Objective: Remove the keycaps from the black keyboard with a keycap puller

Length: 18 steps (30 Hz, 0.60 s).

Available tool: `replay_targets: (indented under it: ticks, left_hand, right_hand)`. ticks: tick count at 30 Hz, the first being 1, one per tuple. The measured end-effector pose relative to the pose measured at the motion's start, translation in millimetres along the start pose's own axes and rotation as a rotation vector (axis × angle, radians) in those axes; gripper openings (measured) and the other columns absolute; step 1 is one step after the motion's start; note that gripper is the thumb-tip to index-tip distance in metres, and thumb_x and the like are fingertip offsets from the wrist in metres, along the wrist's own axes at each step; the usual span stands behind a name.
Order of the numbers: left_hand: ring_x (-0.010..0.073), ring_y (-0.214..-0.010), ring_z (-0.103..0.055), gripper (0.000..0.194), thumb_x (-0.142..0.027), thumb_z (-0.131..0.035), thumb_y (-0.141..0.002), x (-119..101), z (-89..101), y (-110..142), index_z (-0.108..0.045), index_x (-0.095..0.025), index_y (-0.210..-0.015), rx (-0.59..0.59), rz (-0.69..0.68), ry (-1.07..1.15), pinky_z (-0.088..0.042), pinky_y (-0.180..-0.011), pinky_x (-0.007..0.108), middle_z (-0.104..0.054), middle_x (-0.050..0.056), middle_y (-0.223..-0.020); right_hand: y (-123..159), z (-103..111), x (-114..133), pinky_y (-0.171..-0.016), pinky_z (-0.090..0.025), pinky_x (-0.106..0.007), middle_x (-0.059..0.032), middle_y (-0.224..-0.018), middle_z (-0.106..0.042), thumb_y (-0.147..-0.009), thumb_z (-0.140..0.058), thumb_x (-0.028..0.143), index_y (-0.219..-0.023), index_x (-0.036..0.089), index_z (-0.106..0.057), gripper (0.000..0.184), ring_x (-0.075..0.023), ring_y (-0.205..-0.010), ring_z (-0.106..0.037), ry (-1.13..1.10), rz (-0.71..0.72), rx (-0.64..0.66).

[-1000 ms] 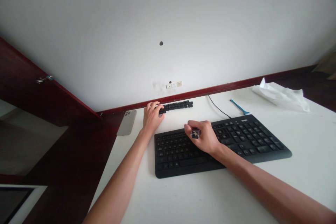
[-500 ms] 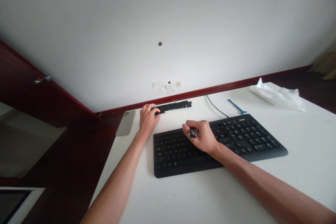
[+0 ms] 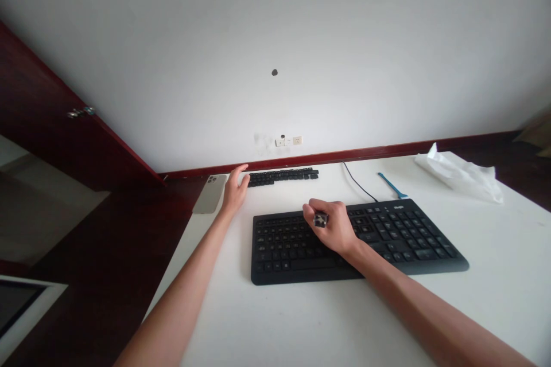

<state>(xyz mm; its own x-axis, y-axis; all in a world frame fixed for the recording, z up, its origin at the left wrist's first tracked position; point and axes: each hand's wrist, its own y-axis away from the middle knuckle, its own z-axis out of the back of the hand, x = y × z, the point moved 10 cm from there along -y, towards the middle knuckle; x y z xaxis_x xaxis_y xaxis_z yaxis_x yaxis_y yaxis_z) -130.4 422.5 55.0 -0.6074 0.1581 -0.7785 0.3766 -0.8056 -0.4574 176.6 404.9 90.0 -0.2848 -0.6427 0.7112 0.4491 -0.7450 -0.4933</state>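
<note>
A black keyboard lies on the white table. My right hand rests over its middle keys, fingers pinched round a small dark and silvery object that I cannot name. Behind the keyboard, at the table's far edge, runs a row of loose black keycaps. My left hand lies just left of that row, fingers stretched out and holding nothing, between the keycaps and a grey phone lying face down.
The keyboard's black cable runs to the far edge. A blue brush-like tool and a crumpled white bag lie at the back right. A dark red door and dark floor are on the left.
My left hand slid left off the end of the keycap row and opened out beside the phone. My right hand kept its grip over the keyboard. The view turned slightly.
</note>
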Motion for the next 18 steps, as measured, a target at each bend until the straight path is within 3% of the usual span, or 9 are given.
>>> replay_targets:
  ticks: [3, 7, 13, 18]
  left_hand:
    - [0.0251, -0.148, -0.048, 0.048, -0.04, -0.051, -0.099, 33, 2.8, 5, -0.059, -0.025, -0.143, -0.06, 0.239, 0.345, -0.031, -0.127, 0.044, -0.058, 0.01, -0.153]
    - [0.0203, -0.157, -0.034, 0.061, -0.044, -0.036, -0.102, 48, -13.1, 3, -0.044, -0.024, -0.159, -0.039, 0.448, 0.639, -0.022, -0.131, 0.042, -0.044, 0.01, -0.165]
    - [0.0221, -0.156, -0.036, 0.068, -0.05, -0.032, -0.102, 55, -29.2, -14, -0.04, -0.018, -0.162, 0.04, 0.507, 0.732, -0.028, -0.129, 0.039, -0.039, 0.013, -0.167]
    - [0.0225, -0.155, -0.037, 0.068, -0.05, -0.032, -0.102, 59, -36.2, -19, -0.042, -0.018, -0.161, 0.106, 0.487, 0.72, -0.026, -0.13, 0.04, -0.041, 0.012, -0.166]
  right_hand:
    - [0, 0, -1, -0.055, -0.026, -0.026, 0.0051, -0.06, -0.026, -0.097, -0.052, 0.029, -0.064, 0.021, -0.029, 0.041, -0.0113, -0.06, -0.022, 0.013, -0.004, -0.004]
    - [-1, 2, -3, -0.055, -0.025, -0.027, 0.0046, -0.061, -0.026, -0.097, -0.052, 0.029, -0.065, 0.021, -0.027, 0.041, -0.0113, -0.06, -0.022, 0.005, -0.026, -0.016]
    - [-1, 3, -6, -0.057, -0.027, -0.028, 0.0035, -0.063, -0.027, -0.098, -0.051, 0.032, -0.065, 0.021, -0.028, 0.042, -0.0119, -0.062, -0.024, 0.001, -0.043, -0.023]
    - [-1, 3, -5, -0.056, -0.026, -0.028, 0.0034, -0.062, -0.027, -0.099, -0.05, 0.033, -0.065, 0.021, -0.028, 0.042, -0.0115, -0.06, -0.025, -0.001, -0.044, -0.015]
